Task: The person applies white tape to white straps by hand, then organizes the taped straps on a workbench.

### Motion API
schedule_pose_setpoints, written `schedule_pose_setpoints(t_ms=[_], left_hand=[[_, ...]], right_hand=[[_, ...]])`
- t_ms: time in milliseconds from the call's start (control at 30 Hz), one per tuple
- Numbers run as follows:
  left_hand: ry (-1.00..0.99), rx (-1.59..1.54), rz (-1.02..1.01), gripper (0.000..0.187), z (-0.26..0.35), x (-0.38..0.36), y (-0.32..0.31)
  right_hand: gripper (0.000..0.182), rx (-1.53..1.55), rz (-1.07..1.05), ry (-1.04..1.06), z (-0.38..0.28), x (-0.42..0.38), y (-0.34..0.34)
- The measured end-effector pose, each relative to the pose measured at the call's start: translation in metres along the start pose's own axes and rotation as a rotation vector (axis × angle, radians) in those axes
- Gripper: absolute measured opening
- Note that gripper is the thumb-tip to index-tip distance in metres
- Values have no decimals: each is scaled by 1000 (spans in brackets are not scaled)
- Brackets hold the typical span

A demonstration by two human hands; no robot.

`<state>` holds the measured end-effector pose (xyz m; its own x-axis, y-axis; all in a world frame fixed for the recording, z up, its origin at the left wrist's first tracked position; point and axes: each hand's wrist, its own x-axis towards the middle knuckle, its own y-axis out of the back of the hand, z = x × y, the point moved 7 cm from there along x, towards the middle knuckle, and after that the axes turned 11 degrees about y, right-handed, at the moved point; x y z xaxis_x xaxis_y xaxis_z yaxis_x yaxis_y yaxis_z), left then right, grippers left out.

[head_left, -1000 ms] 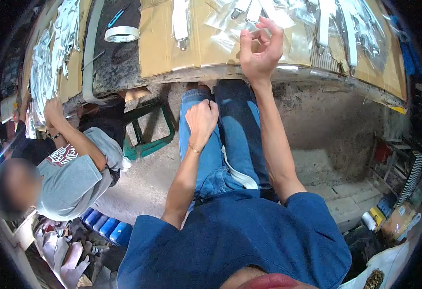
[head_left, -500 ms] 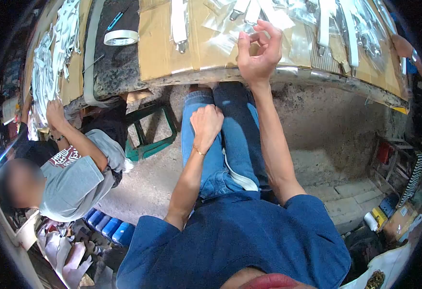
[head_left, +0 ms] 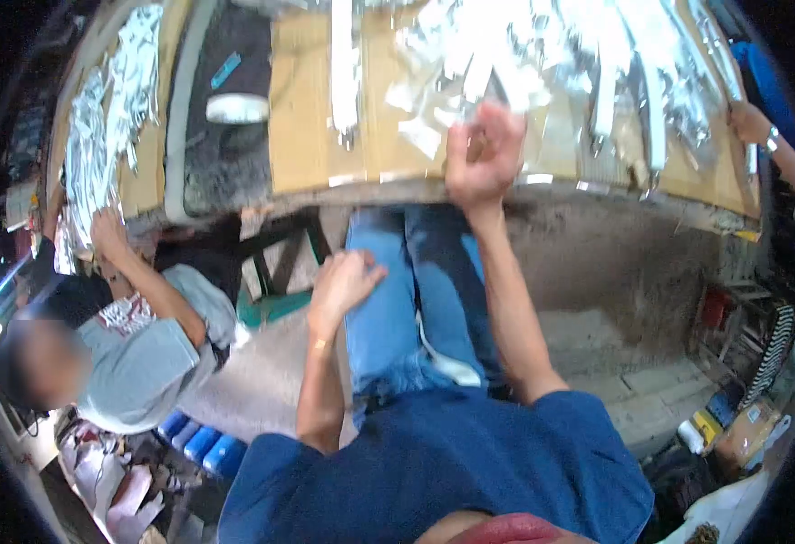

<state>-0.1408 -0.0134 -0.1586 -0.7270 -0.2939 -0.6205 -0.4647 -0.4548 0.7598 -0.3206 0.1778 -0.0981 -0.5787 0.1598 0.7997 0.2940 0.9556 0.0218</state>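
My left hand [head_left: 345, 283] is over my left thigh, its fingers loosely bent and apart, with nothing visible in it. At the table's near edge my right hand [head_left: 485, 156] is raised, palm up and blurred. Its fingers curl, with a gap between them and the thumb, and no object shows in it. Just beyond it lie white straps [head_left: 479, 77] and clear plastic bags [head_left: 420, 134] on a cardboard sheet [head_left: 307, 136]. Another white strap [head_left: 344, 77] with a metal clip lies further left.
A tape roll [head_left: 237, 109] and a blue cutter [head_left: 226, 70] lie on the dark tabletop. A co-worker [head_left: 139, 363] at the left handles silvery-white straps [head_left: 98, 136]. Another person's hand [head_left: 751, 122] is at the right edge. A green stool [head_left: 275, 308] stands below the table.
My left hand has moved left and down in view, its fingers loosening from a closed shape. My right hand appears lower, as does the table edge, and the view has shifted.
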Motion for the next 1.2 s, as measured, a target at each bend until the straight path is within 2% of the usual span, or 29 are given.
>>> schedule_pose_setpoints(t_ms=[33,100,133,167,200,233,267,300,333,400,433,467,533,567,633,733,767,833,900,1000,1133,1200], left_hand=[[-68,4,-86,36,16,-9,26],[-303,-195,-149,36,64,-25,99],[-422,-303,-122,30,85,-27,141],[-459,-321,13,24,103,-22,184],[-476,-343,223,26,111,-5,220],[-457,-246,312,29,126,26,258],[-495,-317,429,33,135,73,293],[-433,-233,507,36,149,116,326],[-431,-355,576,39,158,160,350],[-508,-351,771,40,180,249,395],[-420,-346,758,44,190,283,409],[-434,-366,768,44,201,313,422],[-332,-227,580,45,219,373,425],[-340,-243,579,45,224,390,423],[-356,-555,462,40,227,416,415],[-406,-673,497,50,235,438,418],[-380,-814,481,44,232,441,417],[-442,-813,515,38,231,399,426],[-512,-791,571,31,225,339,437],[-691,-889,530,23,212,227,446],[-774,-960,542,23,188,91,448],[-830,-953,595,24,179,31,449]], right_hand=[[40,27,6,-17,-2,2,0],[41,113,17,-95,-3,1,0],[42,122,1,-106,-5,2,0],[43,127,2,-106,-5,2,0],[43,131,2,-105,-5,2,-1],[44,112,-12,-87,-7,2,-1],[44,89,-27,-67,-9,4,-1],[45,119,-26,-71,-11,6,-2],[46,114,-44,-66,-12,7,-2],[48,152,-98,-121,-7,-2,-5],[50,135,-118,-97,-8,-2,-6],[51,117,-138,-78,-9,-2,-7],[53,121,-183,-68,-10,-7,-9],[46,115,-115,-66,-9,-9,-9],[46,95,-149,-39,-10,-8,-9],[53,108,-244,29,-12,-6,-14],[53,107,-245,16,-12,-6,-14],[52,122,-235,20,-16,-5,-13],[47,79,-201,-81,-11,-7,-10],[49,133,-117,-23,-17,3,-10],[54,95,-147,-9,-29,18,-2],[52,119,-80,-10,-47,43,9]])
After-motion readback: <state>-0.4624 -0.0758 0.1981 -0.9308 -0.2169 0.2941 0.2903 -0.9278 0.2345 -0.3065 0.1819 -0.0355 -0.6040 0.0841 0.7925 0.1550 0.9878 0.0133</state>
